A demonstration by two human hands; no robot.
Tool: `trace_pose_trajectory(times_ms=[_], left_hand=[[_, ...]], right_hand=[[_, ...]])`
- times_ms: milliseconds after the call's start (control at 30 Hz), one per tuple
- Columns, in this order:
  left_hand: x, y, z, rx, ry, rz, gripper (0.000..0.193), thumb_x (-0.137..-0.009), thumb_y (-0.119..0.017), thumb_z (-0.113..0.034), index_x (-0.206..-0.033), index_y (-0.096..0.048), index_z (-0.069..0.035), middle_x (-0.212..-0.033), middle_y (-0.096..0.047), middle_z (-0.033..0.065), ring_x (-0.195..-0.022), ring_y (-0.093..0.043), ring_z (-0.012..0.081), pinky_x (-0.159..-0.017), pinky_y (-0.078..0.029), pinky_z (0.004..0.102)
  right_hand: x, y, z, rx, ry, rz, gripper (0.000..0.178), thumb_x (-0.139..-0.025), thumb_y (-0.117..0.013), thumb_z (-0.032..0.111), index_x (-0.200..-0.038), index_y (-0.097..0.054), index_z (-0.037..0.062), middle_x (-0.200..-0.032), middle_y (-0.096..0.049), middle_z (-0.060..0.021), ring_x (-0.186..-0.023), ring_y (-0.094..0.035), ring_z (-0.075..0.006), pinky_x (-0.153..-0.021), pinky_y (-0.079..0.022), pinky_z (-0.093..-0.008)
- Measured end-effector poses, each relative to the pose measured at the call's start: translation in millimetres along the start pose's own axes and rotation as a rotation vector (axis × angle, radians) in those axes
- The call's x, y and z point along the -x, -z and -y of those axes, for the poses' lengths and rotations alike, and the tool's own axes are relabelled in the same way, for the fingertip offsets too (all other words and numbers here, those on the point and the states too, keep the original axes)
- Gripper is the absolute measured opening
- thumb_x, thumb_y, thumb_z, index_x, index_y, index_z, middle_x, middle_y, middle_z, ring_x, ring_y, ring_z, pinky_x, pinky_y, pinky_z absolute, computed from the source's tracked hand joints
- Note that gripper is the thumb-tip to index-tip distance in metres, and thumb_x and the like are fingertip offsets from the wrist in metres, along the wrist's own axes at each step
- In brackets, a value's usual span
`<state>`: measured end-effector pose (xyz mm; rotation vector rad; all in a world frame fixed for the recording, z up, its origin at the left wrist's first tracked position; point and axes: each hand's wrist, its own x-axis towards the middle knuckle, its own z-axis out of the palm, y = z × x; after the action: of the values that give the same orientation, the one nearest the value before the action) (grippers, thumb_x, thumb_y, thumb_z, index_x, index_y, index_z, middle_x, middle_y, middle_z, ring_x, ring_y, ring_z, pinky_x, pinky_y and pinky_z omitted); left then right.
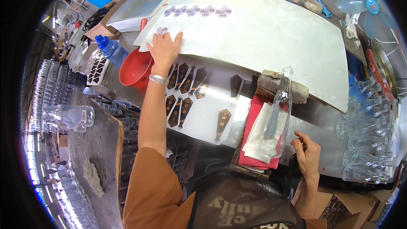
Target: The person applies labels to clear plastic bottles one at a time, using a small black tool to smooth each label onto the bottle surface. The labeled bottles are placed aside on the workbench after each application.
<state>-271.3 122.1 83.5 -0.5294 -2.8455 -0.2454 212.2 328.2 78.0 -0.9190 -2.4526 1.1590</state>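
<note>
Head view: the left hand (163, 48) is laid flat, holding nothing, on the white label sheet (254, 29); the right hand (307, 154) rests released beside 1 unlabelled clear bottle (277, 114). Labelling is judged barely begun.

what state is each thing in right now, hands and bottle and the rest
left hand: open, flat on the white sheet
right hand: empty, fingers curled, beside the clear bottle
clear bottle: lying on folded cloths, no label
red bowl: upright
</note>
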Motion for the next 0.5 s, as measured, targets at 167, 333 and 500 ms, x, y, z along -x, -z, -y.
trace_pose_trajectory(times_ms=[167,333,500], left_hand=[[54,17,-1,0.166,-0.138,-0.128,0.071,-0.095,-0.053,-0.057,-0.133,-0.059,0.003,-0.135,-0.058,0.0212,-0.133,-0.047,0.0361,-0.114,-0.024,0.0611],[44,-8,40,0.206,-0.227,-0.186,0.073,-0.092,-0.059,-0.057,-0.134,-0.058,0.003,-0.14,-0.055,0.0211,-0.134,-0.047,0.0348,-0.117,-0.025,0.0547],[64,3,33,0.165,-0.444,-0.303,0.053,-0.092,-0.069,-0.038,-0.128,-0.063,0.001,-0.129,-0.064,0.0184,-0.122,-0.058,0.0313,-0.107,-0.039,0.0463]], right_hand=[[2,1,-2,0.032,0.054,0.008,0.029,-0.089,-0.071,0.016,-0.113,-0.07,-0.0003,-0.081,-0.071,-0.0153,-0.054,-0.056,-0.0186,-0.057,-0.047,-0.0318],[11,1,-1,0.005,0.063,0.003,0.028,-0.088,-0.072,0.015,-0.112,-0.07,-0.0005,-0.081,-0.071,-0.0149,-0.055,-0.059,-0.0188,-0.057,-0.047,-0.0314],[23,3,-3,-0.035,0.037,0.011,0.028,-0.089,-0.07,0.011,-0.114,-0.07,-0.0003,-0.078,-0.069,-0.0098,-0.057,-0.056,-0.0123,-0.057,-0.046,-0.0282]])
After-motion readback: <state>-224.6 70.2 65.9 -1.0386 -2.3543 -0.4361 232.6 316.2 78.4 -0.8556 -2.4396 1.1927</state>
